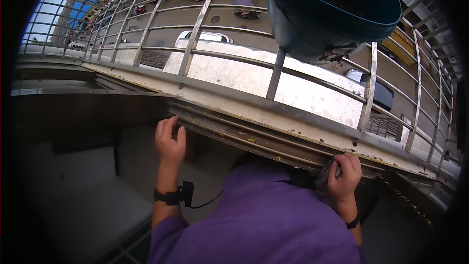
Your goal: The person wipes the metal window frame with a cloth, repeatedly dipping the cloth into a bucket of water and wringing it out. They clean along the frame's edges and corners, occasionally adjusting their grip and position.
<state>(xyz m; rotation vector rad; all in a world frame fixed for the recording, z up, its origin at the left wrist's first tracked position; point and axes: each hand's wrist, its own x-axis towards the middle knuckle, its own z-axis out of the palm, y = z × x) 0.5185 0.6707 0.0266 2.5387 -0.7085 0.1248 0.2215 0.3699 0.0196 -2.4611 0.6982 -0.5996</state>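
A window sill track [251, 139] with several long grooves runs across in front of me, and yellowish bits of debris lie in it. My left hand [170, 142] is at the track's left end, fingertips on or close to its edge. Its thumb stands apart from the fingers, with nothing between them. Towards the right end, my right hand [346, 175] is closed on a crumpled dark grey cloth [324, 181]. The cloth is bunched at the track's near edge, and the fingers partly hide it.
Beyond the track, a metal bar cage [195, 32] encloses the window. A dark teal bucket [312, 24] stands or hangs at its upper right; its support is not clear. Far below are a white ledge [234, 71] and a street with vehicles. A dark window pane [88, 105] is at left.
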